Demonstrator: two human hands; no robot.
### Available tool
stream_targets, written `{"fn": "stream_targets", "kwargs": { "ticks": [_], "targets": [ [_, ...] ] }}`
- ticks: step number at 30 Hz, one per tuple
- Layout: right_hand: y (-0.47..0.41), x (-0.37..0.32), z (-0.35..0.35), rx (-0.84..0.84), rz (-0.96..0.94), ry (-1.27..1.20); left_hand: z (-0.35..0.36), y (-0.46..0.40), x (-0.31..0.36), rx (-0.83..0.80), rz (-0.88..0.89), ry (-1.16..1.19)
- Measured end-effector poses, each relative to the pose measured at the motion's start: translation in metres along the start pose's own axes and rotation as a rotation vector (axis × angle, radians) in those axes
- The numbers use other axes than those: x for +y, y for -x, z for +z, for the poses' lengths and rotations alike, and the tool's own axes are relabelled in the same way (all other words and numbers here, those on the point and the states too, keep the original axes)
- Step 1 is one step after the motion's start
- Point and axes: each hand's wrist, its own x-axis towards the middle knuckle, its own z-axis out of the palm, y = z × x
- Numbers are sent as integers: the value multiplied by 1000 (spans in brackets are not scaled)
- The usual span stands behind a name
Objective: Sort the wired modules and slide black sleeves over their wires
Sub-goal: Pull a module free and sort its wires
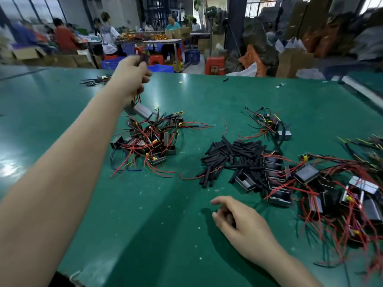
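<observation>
— green matting (145, 224) is stretching out in front of me, with other people working at tables far behind. what are you looking at?

— your left hand (132, 76). what is it holding?

— it's gripping the wires of one module (143, 110), fingers curled round them, and the module is hanging just above the left heap (145, 141). the top of the hand is blurring, so i can't tell whether a sleeve is on those wires.

— and your right hand (234, 220)?

— it's hovering low over the mat near me, fingers loosely curled, forefinger sticking out. something dark seems to be sitting inside the curl, maybe a sleeve, but i can't tell.

— where are the sleeves?

— the black sleeves (232, 160) are lying in a pile in the middle, touching the big right heap (321, 187) of modules. a smaller cluster (269, 125) is sitting farther back.

— so which step is this?

— i'm judging it as sorting: dropping this module onto the left heap. next i'm needing a fresh module from the right and one sleeve, with a wire end pinched straight enough to thread.
</observation>
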Motion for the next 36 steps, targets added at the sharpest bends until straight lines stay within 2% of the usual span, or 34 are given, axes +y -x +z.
{"fn": "stream_targets", "kwargs": {
  "ticks": [2,6,13,21,25,30,33,36],
  "targets": [
    [1,-1,-1,-3,-7,16,13,-8,-9,75,141,-74],
    [1,-3,-2,-17,-3,17,39,-10,-52,56,112,-277],
    [4,-5,-4,2,-7,19,40,19,-127,-234,249,-733],
    [3,-5,-4,-10,-3,31,34,27,-129,-306,210,-725],
    [2,-5,-5,2,13,-19,39,32,-124,-173,159,-708],
    [0,-3,-6,16,48,-85,51,57,-111,117,287,-479],
    [0,-4,-8,30,59,-148,63,76,-99,146,311,-369],
    [0,-6,-10,70,97,-249,81,101,-85,74,352,-279]
  ]
}}
